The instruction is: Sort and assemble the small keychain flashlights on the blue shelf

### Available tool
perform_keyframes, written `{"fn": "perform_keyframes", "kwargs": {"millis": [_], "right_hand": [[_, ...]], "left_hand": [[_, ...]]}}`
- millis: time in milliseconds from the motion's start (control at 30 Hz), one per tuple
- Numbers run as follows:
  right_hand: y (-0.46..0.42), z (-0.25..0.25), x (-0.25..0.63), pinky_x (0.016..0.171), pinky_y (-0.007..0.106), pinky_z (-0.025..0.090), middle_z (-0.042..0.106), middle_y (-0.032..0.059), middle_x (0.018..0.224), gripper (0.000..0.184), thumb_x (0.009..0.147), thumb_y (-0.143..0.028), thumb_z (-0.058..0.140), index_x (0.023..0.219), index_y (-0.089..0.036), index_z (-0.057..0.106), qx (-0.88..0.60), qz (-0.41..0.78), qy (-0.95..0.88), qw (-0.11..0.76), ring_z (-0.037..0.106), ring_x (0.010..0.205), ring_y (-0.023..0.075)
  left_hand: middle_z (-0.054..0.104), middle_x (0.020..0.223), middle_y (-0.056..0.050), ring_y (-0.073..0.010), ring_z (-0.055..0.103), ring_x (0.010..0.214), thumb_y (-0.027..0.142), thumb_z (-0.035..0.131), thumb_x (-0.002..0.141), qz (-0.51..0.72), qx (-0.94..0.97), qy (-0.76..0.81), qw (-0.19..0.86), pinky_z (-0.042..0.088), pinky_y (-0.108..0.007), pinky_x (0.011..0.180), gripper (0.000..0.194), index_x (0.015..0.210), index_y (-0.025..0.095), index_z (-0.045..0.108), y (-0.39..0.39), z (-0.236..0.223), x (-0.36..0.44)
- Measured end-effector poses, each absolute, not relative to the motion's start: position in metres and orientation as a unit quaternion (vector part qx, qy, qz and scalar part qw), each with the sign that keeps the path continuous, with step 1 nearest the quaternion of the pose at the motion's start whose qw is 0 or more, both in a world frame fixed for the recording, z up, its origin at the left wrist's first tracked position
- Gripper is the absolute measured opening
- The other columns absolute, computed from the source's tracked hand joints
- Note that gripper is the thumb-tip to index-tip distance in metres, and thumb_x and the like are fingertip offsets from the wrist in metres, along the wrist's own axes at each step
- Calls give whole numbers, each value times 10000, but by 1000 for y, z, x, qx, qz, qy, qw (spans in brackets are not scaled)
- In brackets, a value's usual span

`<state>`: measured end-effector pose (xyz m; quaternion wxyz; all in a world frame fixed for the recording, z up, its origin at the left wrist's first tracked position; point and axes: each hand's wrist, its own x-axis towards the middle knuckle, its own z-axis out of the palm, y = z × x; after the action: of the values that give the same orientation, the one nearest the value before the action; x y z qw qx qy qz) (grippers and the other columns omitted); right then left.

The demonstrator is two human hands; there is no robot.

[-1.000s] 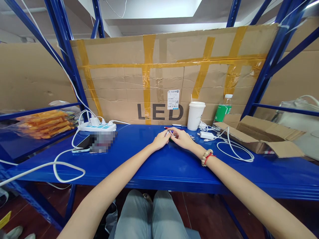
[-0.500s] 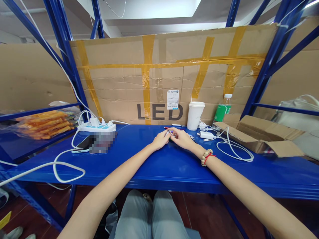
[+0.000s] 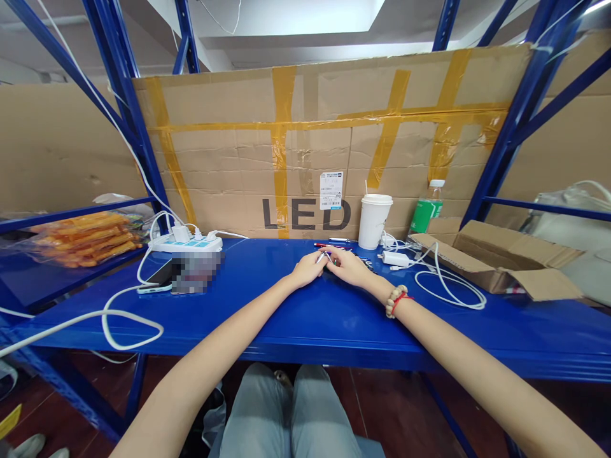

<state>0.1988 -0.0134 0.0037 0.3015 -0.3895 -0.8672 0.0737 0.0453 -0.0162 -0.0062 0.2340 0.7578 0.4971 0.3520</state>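
Observation:
My left hand (image 3: 307, 270) and my right hand (image 3: 351, 267) meet over the middle of the blue table (image 3: 296, 318). Both are closed, fingertips almost touching. Between the fingers of my left hand is a slim silvery piece (image 3: 321, 257), too small to name surely. My right thumb and fingers pinch at its right end, where a thin pale bit shows; the fingers hide most of it. Just behind my hands lie a red pen (image 3: 326, 245) and a white pen (image 3: 340, 240). Several small dark and silvery pieces (image 3: 367, 262) lie behind my right hand, partly covered by it.
A white paper cup (image 3: 375, 222) with a straw, a green-labelled bottle (image 3: 426, 208), a white adapter with cable (image 3: 395, 259) and an open cardboard box (image 3: 496, 254) stand to the right. Leftward are a power strip (image 3: 188, 243) and a phone (image 3: 162, 273). A large cardboard sheet (image 3: 229, 172) closes the back.
My fingers have shifted slightly around the small piece, with the right fingertips bent a little differently. Both arms and everything on the table stay in place.

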Motion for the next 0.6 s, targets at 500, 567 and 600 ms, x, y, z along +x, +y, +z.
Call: {"fn": "perform_keyframes", "kwargs": {"millis": [500,567,600], "right_hand": [[-14,4,200,595,237,380,620,2,733,383,821,-166,481,1201,-172,521,-391,76,-871,287,549,640,129],[-14,4,200,600,242,390,625,4,738,382,824,-174,479,1203,-171,521,-389,74,-871,289,555,645,134],[-13,4,200,608,245,397,631,8,749,382,825,-176,479,1205,-170,522,-389,74,-872,289,560,652,136]], "left_hand": [[529,529,32,-96,484,505,380,342,846,324,776,492,225,394,-202,556,328,774,155,571,-15,-6,44],[526,526,33,-95,483,501,381,341,848,325,775,492,227,396,-203,556,331,774,154,571,-15,-7,44],[525,525,33,-95,483,501,383,341,849,327,774,492,228,398,-204,557,333,776,154,571,-15,-7,44]]}}
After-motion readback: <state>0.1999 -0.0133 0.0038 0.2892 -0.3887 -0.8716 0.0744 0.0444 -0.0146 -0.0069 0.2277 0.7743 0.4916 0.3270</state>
